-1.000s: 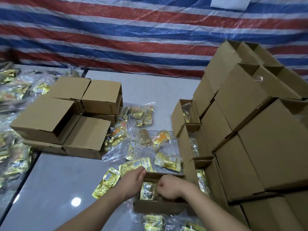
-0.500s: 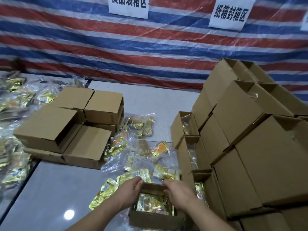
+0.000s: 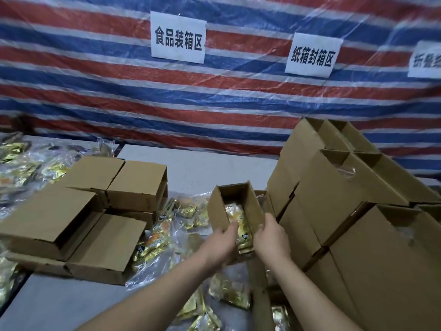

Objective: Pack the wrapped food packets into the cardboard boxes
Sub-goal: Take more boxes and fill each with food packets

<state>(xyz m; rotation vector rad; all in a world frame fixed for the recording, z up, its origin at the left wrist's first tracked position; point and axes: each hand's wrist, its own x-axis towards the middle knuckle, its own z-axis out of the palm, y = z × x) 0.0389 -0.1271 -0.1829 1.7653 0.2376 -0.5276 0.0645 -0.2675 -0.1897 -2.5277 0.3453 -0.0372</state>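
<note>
Both my hands hold a small open cardboard box lifted off the table, its open side turned towards me. Gold-wrapped food packets show inside it. My left hand grips the box's left wall from below, thumb at the opening. My right hand grips the right wall. Loose gold packets in clear plastic lie on the grey table under and behind the box, and more of these packets lie near my forearms.
A tall stack of cardboard boxes fills the right side, close to my right hand. Several empty boxes sit at the left centre. More packets pile up at the far left. A striped tarpaulin with paper signs hangs behind.
The box has been lifted from the table's front edge and tipped up, moving away from me towards the stack. My hands went from pressing packets inside it to gripping its sides. The camera tilted upward.
</note>
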